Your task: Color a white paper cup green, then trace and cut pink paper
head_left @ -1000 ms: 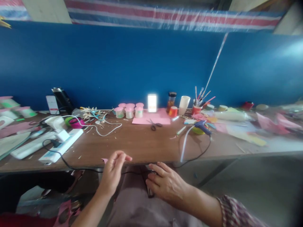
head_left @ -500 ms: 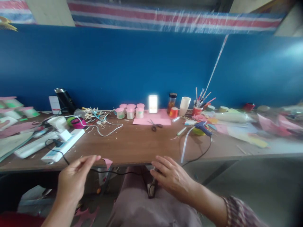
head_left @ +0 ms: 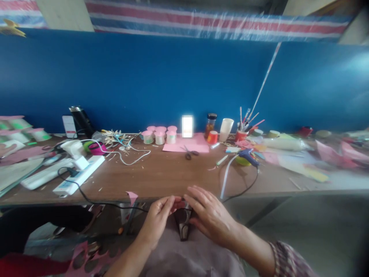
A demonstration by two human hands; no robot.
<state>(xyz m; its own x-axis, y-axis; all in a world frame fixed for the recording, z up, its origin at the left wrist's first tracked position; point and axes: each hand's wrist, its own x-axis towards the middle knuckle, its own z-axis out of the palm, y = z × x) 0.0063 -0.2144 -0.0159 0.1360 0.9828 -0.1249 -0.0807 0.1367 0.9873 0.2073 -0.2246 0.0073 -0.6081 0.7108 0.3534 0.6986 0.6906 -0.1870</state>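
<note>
My left hand (head_left: 157, 221) is just past the table's front edge, over my lap. Its thumb and fingertips are pressed together; anything between them is too small to make out. Close beside it is my right hand (head_left: 211, 215), palm down, its fingers stretched out and nearly meeting the left fingertips. A black cord (head_left: 103, 204) runs from the power strip (head_left: 80, 179) towards my left hand and passes out of sight there. Below the hands lies a dark item with a pale part (head_left: 183, 229), partly hidden.
Scissors (head_left: 190, 154) lie before a pink sheet (head_left: 171, 147), beside several small pink-topped cups (head_left: 160, 136). To the right, a blue glue gun (head_left: 248, 156) with a clear glue stick rests on the table. A pink scrap (head_left: 132, 197) hangs over the front edge.
My left hand has moved right, from near the pink scrap to beside my right hand. My right hand has stayed nearly in place. The view has shifted slightly.
</note>
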